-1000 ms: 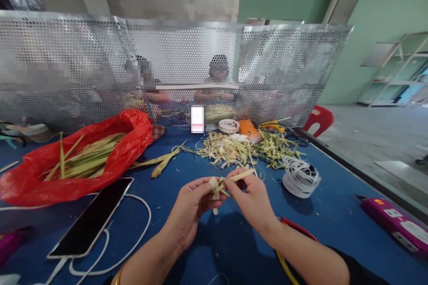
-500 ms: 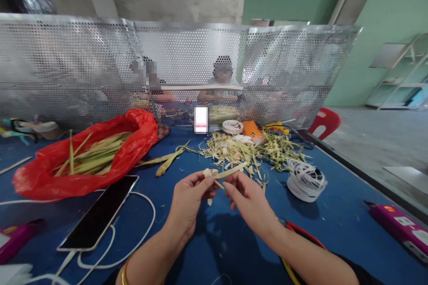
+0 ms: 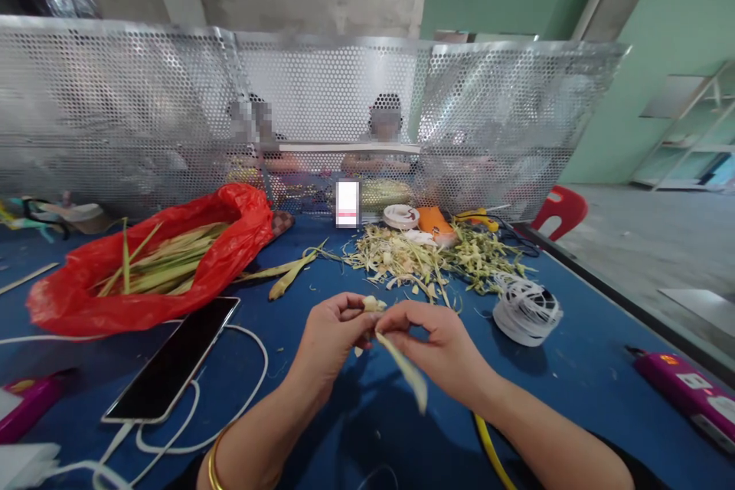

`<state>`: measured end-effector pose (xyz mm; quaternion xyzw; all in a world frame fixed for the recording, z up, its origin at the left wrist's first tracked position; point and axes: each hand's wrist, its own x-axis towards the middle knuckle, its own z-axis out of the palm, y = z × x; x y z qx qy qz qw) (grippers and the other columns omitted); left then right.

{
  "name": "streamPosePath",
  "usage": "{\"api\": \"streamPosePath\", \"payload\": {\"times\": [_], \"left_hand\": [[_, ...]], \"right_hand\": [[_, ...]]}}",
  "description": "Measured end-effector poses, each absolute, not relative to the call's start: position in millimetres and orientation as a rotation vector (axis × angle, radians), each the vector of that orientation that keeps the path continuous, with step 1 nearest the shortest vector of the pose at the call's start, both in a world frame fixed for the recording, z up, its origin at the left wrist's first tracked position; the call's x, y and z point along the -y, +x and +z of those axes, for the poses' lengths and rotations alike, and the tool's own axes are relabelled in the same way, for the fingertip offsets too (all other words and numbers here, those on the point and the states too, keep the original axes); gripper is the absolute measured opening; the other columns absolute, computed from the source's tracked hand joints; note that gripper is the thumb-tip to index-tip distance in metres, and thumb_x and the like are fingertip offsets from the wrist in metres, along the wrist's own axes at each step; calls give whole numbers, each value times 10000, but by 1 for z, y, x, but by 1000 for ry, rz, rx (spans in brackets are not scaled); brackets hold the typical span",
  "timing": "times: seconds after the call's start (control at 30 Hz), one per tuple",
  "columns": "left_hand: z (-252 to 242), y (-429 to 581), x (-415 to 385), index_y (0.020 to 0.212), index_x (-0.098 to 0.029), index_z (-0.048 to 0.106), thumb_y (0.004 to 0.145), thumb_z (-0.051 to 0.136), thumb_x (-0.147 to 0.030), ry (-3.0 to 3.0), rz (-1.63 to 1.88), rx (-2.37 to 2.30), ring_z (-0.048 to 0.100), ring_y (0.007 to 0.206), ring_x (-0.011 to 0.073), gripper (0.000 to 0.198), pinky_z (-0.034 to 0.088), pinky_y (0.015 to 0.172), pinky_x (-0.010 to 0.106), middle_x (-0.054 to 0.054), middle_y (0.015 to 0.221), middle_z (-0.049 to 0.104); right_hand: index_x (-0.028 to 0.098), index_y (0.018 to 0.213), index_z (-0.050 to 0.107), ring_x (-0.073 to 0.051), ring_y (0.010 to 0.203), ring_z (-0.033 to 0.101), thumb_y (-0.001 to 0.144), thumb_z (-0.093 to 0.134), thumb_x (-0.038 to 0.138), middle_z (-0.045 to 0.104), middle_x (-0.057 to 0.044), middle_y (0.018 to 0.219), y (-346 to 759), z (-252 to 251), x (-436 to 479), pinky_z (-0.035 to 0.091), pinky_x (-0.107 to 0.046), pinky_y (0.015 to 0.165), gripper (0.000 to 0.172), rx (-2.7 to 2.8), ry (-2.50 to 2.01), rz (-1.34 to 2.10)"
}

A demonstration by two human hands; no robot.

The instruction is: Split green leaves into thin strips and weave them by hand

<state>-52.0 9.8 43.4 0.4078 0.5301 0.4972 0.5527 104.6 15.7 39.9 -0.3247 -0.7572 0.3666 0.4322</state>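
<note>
My left hand (image 3: 336, 333) pinches a small pale bundle of folded plant leaf (image 3: 374, 305) above the middle of the blue table. Close against it, my right hand (image 3: 433, 337) is closed, thumb and fingers pinching a pale leaf strip (image 3: 409, 375) whose free end hangs down toward me. The fingertips of both hands nearly touch, and they hide where the strip meets the bundle. Behind the hands lies a heap of leaf scraps (image 3: 396, 256).
On the left, a red plastic bag (image 3: 69, 306) holds long green leaves, with a phone (image 3: 172, 367) and white cable before it. To the right are a coil of white strip (image 3: 527, 310) and a purple box-like object (image 3: 683, 390). A perforated metal screen (image 3: 333, 84) stands behind; people sit beyond.
My right hand has moved left against my left hand. The leaf strip, which pointed up and right, now hangs down toward me. A yellow handle shows more by my right forearm.
</note>
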Motion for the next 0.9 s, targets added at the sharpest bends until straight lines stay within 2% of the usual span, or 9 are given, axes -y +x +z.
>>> {"api": "streamPosePath", "payload": {"times": [0.1, 0.27, 0.37, 0.47, 0.53, 0.6, 0.73, 0.83, 0.9], "left_hand": [[45, -51, -7, 713, -133, 641, 592, 730, -211, 987, 1128, -1231, 576, 510, 111, 169, 446, 505, 210, 14, 568, 654], [44, -54, -7, 764, -118, 660, 645, 723, -243, 919, 1094, -1182, 574, 534, 101, 184, 455, 520, 202, 22, 611, 652], [43, -56, -9, 771, -112, 662, 618, 751, -242, 826, 1132, -1181, 564, 530, 92, 220, 445, 504, 189, 23, 629, 648], [42, -55, -10, 749, -112, 667, 580, 778, -248, 797, 1147, -1185, 550, 510, 89, 244, 457, 509, 199, 25, 622, 650], [41, -53, -10, 714, -120, 668, 566, 781, -243, 824, 1148, -1186, 548, 497, 92, 223, 462, 505, 208, 16, 597, 644], [41, -51, -8, 689, -126, 678, 571, 767, -231, 868, 1127, -1178, 568, 507, 105, 182, 453, 488, 205, 21, 603, 654], [42, -50, -5, 735, -121, 725, 617, 713, -194, 956, 1043, -1148, 621, 570, 132, 140, 446, 492, 197, 57, 668, 691], [44, -51, -4, 777, -116, 737, 648, 690, -191, 990, 1006, -1122, 616, 569, 125, 157, 460, 512, 200, 64, 678, 693], [45, -51, -3, 794, -113, 737, 665, 690, -210, 996, 991, -1100, 618, 582, 127, 168, 471, 530, 205, 68, 686, 693]], "right_hand": [[202, 773, 627, -125, 673, 589, 821, 569, 154, 636, 13, 717, 107, 39, -17, 458, -254, 650, 90, 1969, -855, 566], [204, 913, 640, -138, 752, 588, 864, 452, 78, 645, -24, 825, 113, 44, -22, 397, -304, 723, 232, 2167, -700, 22], [189, 935, 642, -145, 769, 583, 877, 458, 94, 651, -37, 837, 115, 44, -23, 380, -323, 754, 216, 2279, -588, -274], [187, 943, 633, -138, 751, 573, 893, 468, 109, 662, -27, 824, 113, 39, -22, 375, -335, 815, 189, 2416, -501, -411], [193, 938, 630, -130, 733, 576, 901, 469, 110, 669, -19, 815, 112, 35, -22, 372, -344, 853, 184, 2405, -474, -358], [205, 943, 630, -132, 747, 592, 903, 497, 143, 675, -19, 827, 112, 33, -22, 387, -344, 850, 152, 2285, -521, -146], [206, 845, 639, -152, 781, 605, 872, 554, 214, 649, -23, 816, 111, 36, -26, 450, -290, 726, 89, 1980, -799, 398], [188, 768, 610, -132, 669, 582, 836, 566, 225, 616, 1, 736, 110, 37, -28, 454, -234, 609, 89, 1861, -997, 707], [187, 753, 591, -119, 606, 547, 836, 550, 245, 587, 17, 681, 110, 37, -29, 434, -218, 557, 109, 1831, -1095, 784]]}}
